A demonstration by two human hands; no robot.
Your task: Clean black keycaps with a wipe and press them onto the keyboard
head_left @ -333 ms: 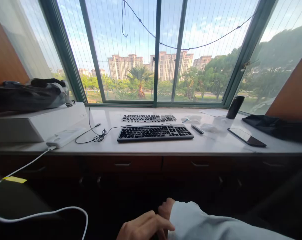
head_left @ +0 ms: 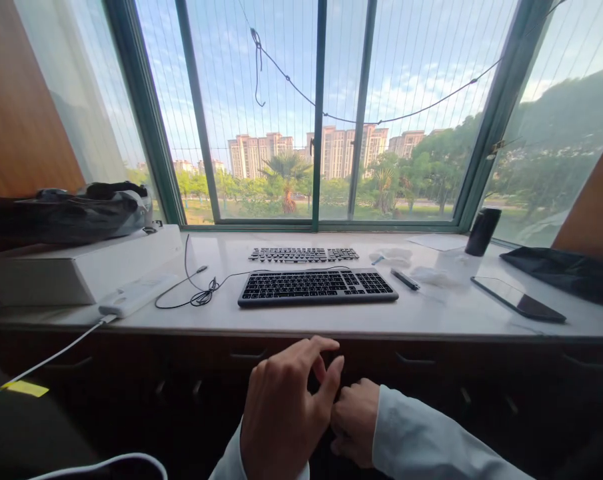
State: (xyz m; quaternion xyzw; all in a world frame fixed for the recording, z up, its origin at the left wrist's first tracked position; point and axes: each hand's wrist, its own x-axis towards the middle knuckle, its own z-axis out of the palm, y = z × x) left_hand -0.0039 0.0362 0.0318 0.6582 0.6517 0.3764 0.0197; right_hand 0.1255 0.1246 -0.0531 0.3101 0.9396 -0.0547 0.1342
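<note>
My left hand [head_left: 291,407] is raised in front of the counter's front edge, palm down, with thumb and index finger apart and nothing between them. Right beside it, my right hand [head_left: 356,417] is curled into a loose fist, knuckles up; no object shows in it. A pale long sleeve [head_left: 431,433] covers the right forearm to the wrist. On the counter beyond both hands lies a dark grey keyboard [head_left: 316,287] with black keys. Behind it is a thin layout of loose-looking keycaps [head_left: 304,255], arranged in keyboard rows.
A small dark pen-like tool [head_left: 405,280], crumpled clear plastic [head_left: 434,276], a phone-like dark slab [head_left: 518,299] and a black cylinder [head_left: 482,231] are to the right. A coiled black cable [head_left: 201,293], white power strip [head_left: 136,295] and white box [head_left: 126,267] occupy the left.
My left hand has come off the right sleeve cuff and risen, its thumb and index finger now spread. My right hand has also moved up and right. The view has tilted upward.
</note>
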